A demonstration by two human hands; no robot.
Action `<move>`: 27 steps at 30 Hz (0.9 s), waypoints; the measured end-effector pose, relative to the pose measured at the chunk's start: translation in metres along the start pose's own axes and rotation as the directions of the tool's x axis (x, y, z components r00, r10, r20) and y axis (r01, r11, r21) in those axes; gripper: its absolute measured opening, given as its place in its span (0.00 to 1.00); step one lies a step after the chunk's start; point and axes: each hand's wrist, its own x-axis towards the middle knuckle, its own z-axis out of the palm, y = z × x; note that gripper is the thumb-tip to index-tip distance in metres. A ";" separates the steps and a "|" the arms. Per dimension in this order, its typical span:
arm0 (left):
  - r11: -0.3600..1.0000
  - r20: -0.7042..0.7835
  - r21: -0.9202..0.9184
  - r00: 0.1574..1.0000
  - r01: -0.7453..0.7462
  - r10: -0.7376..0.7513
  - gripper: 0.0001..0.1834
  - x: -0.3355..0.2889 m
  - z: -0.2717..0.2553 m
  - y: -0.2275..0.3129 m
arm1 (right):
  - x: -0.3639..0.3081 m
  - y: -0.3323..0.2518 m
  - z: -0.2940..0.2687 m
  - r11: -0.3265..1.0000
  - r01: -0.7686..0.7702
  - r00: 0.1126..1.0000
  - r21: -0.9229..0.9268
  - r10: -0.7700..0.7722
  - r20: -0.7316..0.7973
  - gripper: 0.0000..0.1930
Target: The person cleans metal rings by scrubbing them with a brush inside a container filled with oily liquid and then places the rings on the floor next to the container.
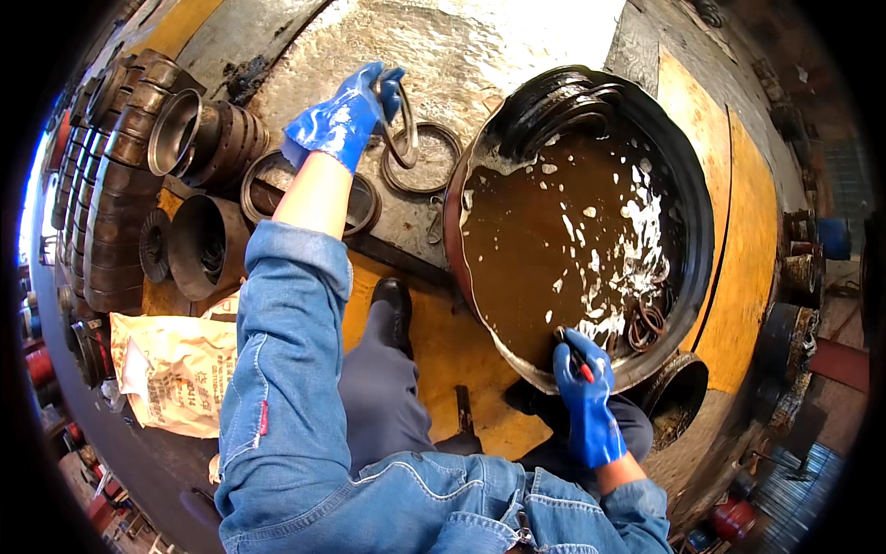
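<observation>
My left hand (343, 118), in a blue rubber glove, is closed on a metal ring (410, 135) and holds it tilted above a metal sheet (434, 46). Below it another metal ring (452, 138) lies flat on the sheet. My right hand (588, 399), gloved the same way, is at the near rim of a large round dark basin (697, 268). Its fingers are wrapped round a small tool (585, 368) with dark and red parts, whose kind I cannot make out. The basin holds brown liquid (535, 249) with white foam; several dark rings (554, 111) lean inside its far wall.
More rings (367, 205) lie under my left forearm. To the left are stacked ribbed metal parts (125, 185), an open metal cylinder (205, 245) and a paper bag (180, 369). A dark, coiled item (646, 325) sits in the basin; a drum-like container (681, 392) stands beside it.
</observation>
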 end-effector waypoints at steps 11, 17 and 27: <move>0.130 0.390 0.904 0.910 -0.407 0.140 0.13 0.126 -0.047 -0.088 | 0.004 -0.005 -0.005 0.993 -0.110 0.979 -0.045 0.117 0.170 0.15; -0.501 0.214 0.846 0.977 -0.184 0.002 0.18 0.086 -0.047 -0.161 | 0.007 -0.016 -0.007 0.985 -0.172 0.963 0.000 0.168 0.211 0.14; -0.602 0.403 0.767 0.897 -0.221 0.183 0.12 0.079 -0.079 -0.216 | 0.011 -0.012 -0.007 0.986 -0.169 0.950 -0.016 0.167 0.265 0.15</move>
